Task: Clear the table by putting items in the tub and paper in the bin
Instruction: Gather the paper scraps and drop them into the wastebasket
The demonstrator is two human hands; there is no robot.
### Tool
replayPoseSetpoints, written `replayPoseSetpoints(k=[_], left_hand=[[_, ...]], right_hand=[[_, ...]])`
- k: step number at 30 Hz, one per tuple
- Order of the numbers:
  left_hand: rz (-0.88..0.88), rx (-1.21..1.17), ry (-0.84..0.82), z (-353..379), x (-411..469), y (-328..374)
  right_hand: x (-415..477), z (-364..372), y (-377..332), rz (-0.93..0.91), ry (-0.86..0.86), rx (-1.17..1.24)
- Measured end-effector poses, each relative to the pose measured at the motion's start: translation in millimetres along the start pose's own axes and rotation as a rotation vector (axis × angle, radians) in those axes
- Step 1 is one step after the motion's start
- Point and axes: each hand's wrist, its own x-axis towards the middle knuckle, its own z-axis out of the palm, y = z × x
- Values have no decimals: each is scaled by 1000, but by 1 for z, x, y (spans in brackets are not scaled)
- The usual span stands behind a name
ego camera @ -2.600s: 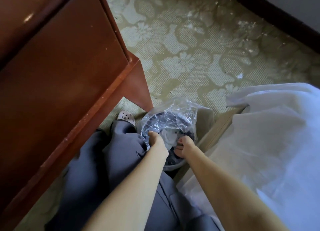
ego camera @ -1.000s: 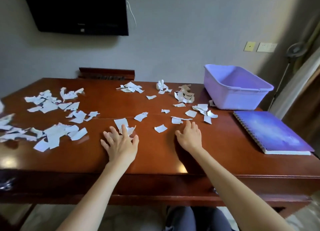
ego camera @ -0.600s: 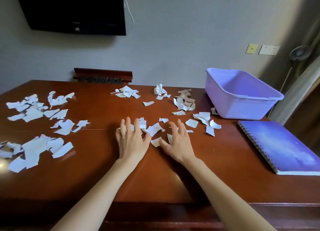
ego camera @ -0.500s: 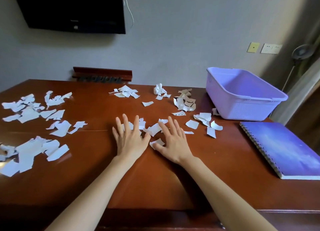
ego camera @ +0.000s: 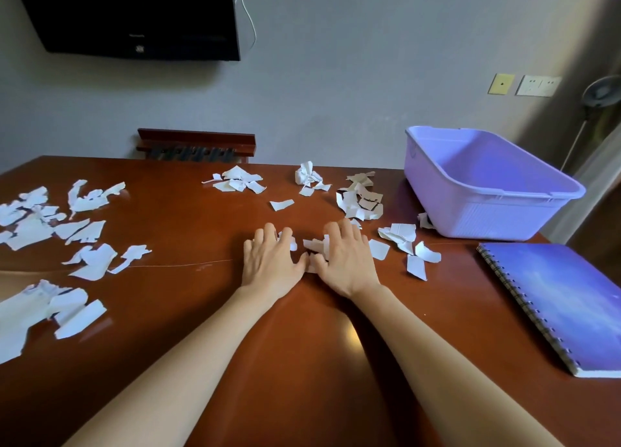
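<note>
My left hand (ego camera: 272,262) and my right hand (ego camera: 347,258) lie palm down side by side in the middle of the brown table (ego camera: 302,346), thumbs touching. Their fingers curl over a small heap of torn white paper scraps (ego camera: 316,245) squeezed between them. More scraps (ego camera: 403,241) lie just right of my right hand, and others (ego camera: 361,198) sit farther back. The empty purple tub (ego camera: 487,218) stands at the back right. A blue spiral notebook (ego camera: 564,299) lies flat at the right edge. The bin is out of view.
Large patches of torn paper (ego camera: 33,221) cover the table's left side, with another patch (ego camera: 50,309) at the front left. Small heaps (ego camera: 240,181) lie near the far edge. A chair back (ego camera: 196,144) stands behind the table, and a dark screen (ego camera: 134,13) hangs on the wall.
I came up from the bin on the floor to the table. My hands slid forward and together, sweeping scraps into a heap; the fingers, spread half a second ago, have curled in.
</note>
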Motion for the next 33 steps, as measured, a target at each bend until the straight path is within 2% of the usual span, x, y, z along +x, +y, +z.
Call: replayPoseSetpoints(k=[2, 5, 7, 9, 13, 17, 20, 22, 25, 27, 30, 33], left_hand=[[-26, -3, 9, 2, 2, 1], [-61, -3, -26, 5, 5, 0], [-113, -15, -79, 7, 8, -1], [-125, 8, -82, 8, 11, -3], [-76, 75, 37, 6, 20, -3], [-4, 43, 36, 5, 25, 5], [77, 53, 87, 4, 24, 7], [132, 87, 93, 2, 23, 8], [183, 107, 65, 0, 24, 9], [115, 52, 93, -6, 24, 7], [-45, -141, 234, -19, 26, 5], [-146, -397, 361, -38, 30, 10]], right_hand=[[3, 0, 1, -35, -70, 46], [9, 2, 1, -57, -263, 34], [13, 4, 0, -49, -305, -15], [15, 5, 2, -55, -251, -58], [14, 4, 2, -99, -96, -95], [12, 6, 0, -75, 21, -91], [13, 3, -2, -14, 151, -72], [13, 1, 0, 71, 145, -49], [14, 3, 10, 181, 141, 108], [15, 0, 11, 269, 184, 233], [17, -14, 6, 446, 252, 474], [29, -34, -1, 679, 331, 827]])
